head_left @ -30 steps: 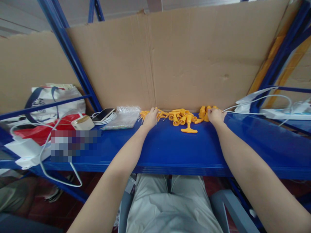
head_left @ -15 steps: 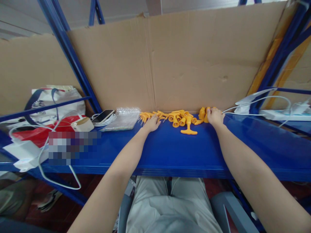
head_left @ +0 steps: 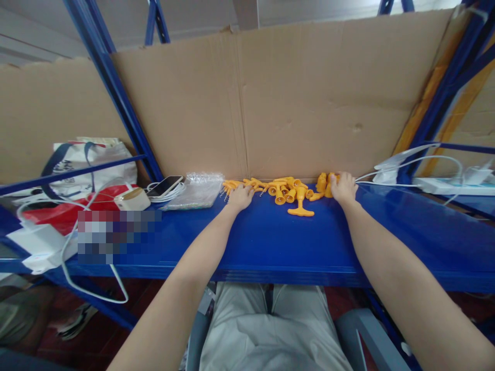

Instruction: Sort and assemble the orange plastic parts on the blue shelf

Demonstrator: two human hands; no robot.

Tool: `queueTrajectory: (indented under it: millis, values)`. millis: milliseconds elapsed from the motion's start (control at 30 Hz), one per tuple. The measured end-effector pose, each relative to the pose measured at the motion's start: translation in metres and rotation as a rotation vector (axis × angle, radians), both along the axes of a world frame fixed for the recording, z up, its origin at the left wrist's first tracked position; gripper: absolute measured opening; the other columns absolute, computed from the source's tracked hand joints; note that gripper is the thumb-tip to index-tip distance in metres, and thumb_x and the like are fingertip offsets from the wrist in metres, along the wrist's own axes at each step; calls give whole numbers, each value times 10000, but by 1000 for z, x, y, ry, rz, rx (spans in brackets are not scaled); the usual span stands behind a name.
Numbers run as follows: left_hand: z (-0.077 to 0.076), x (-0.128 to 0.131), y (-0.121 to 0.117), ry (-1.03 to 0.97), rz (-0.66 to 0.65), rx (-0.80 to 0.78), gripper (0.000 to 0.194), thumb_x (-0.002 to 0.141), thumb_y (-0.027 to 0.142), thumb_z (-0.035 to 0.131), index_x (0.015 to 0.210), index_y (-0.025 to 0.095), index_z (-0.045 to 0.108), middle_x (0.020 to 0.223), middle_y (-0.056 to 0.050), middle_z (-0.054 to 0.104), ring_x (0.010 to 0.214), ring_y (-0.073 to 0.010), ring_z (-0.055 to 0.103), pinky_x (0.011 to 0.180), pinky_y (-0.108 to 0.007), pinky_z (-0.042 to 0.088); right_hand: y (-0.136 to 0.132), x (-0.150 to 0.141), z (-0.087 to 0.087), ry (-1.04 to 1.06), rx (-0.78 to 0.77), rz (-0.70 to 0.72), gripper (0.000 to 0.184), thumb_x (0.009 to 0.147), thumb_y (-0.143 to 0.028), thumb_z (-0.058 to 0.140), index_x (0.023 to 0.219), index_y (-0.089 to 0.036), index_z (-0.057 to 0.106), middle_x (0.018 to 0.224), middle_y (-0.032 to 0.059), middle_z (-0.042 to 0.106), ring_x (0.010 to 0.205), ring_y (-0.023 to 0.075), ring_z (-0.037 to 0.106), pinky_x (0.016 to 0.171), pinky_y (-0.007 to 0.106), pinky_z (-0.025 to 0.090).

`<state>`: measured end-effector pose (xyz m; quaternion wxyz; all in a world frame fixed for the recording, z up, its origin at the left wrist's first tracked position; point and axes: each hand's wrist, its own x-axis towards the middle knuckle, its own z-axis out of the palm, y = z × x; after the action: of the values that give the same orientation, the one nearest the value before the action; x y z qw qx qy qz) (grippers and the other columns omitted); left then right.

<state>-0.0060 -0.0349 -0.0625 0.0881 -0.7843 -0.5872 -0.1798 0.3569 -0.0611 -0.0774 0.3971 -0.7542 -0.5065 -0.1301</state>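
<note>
Several yellow corkscrew parts lie in a row at the back of the blue shelf. On the left are T-handles with metal spirals (head_left: 231, 184), and my left hand (head_left: 240, 198) rests over them, fingers stretched out and partly hidden. Yellow bell-shaped pieces (head_left: 279, 196) are heaped in the middle, open ends facing me. In front of them, a yellow T-handled piece (head_left: 300, 206) points its crossbar towards me. At the right end, yellow pieces (head_left: 322, 181) stand upright; my right hand (head_left: 344, 186) lies against the outermost one, fingers reaching forward and partly out of sight.
A cardboard sheet (head_left: 309, 98) backs the blue shelf (head_left: 286, 247). To the left are a clear plastic bag pack (head_left: 199, 190), a phone (head_left: 166, 185), white cables, a charger (head_left: 36, 239) and a cloth bag (head_left: 93, 159). White cables and a power strip (head_left: 452, 184) lie right.
My left hand has shifted slightly and its fingers are closer together over the T-handles. The right hand and the yellow pieces look almost unchanged.
</note>
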Motion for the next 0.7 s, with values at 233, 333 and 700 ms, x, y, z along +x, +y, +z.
queueTrajectory:
  millis: [233,333,700]
  values:
    - [2,4,-5,24,30,-8,369,1024,317,413,1192,191,716,1323,-164,672,1313,-334,559,1094,-505,418,-5,-5,4,46,-33,-22,483,983,-361,307,1332,-126,546,1383,250,542,1273,378,473,1007,526,387]
    - [-1,5,-3,7,38,-13,373,1023,326,413,1256,208,680,1370,-161,646,1348,-340,527,1117,-536,393,-5,-4,3,43,-40,-28,488,988,-374,299,1335,-134,543,1385,243,537,1272,374,470,1007,525,384]
    - [-7,4,0,-8,88,-115,518,1039,428,301,1492,272,499,1550,-142,501,1478,-365,385,1183,-651,270,-8,-6,6,3,22,-22,466,980,-346,302,1272,-115,583,1367,257,559,1251,377,477,1004,545,371]
